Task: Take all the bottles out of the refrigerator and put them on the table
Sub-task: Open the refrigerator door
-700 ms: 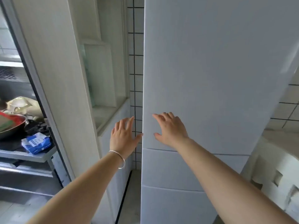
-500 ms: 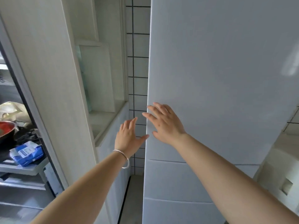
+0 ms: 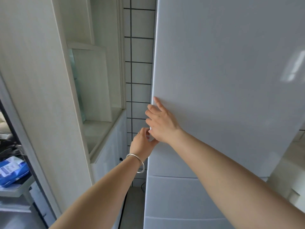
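The tall pale-grey refrigerator (image 3: 231, 80) fills the right side, its smooth upper door closed. Left of it stands a whitish wood-grain cabinet (image 3: 41, 80) beside a white tiled wall (image 3: 138, 71). The right hand (image 3: 160, 123) wraps its fingers round the door's left edge. The left hand (image 3: 142, 143), wearing a silver bangle (image 3: 137, 162), curls on the same edge just below. A blue packet (image 3: 11, 171) lies far left.

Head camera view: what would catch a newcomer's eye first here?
The tall pale grey refrigerator door fills the right half, shut. Both bare hands meet at its left edge: the right hand lies on the door with fingers at the edge, the left hand, with a silver bangle on its wrist, just below it.
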